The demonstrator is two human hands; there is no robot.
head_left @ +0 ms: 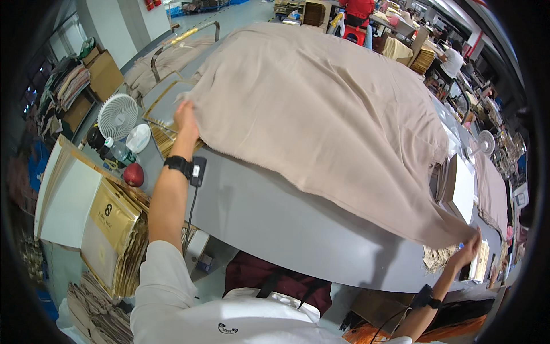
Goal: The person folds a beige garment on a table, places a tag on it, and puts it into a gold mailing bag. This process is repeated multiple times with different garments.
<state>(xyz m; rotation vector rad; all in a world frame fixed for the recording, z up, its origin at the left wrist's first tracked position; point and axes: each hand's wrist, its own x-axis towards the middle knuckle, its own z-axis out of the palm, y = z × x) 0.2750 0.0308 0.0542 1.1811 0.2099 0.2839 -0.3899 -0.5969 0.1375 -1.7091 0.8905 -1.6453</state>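
A large beige cloth [309, 112] spreads across the grey table [266, 215], with soft folds running through its right half. My left hand [186, 118] grips its left corner, beside a stack of gold-edged packets. At the far right my right hand [469, 249] pinches the near right corner, its arm stretched wide. Between my hands the hemmed near edge slants down from left to right, and bare tabletop shows in front of it. Each wrist wears a black strap with a small device and a cable.
Left of the table's working area stand a white fan [118, 116], a water bottle [122, 151] and a red apple-like object [133, 175]. A carton of gold packaging bags [116, 215] sits at the left edge. White boards [460, 189] stand at right. Other people work farther back.
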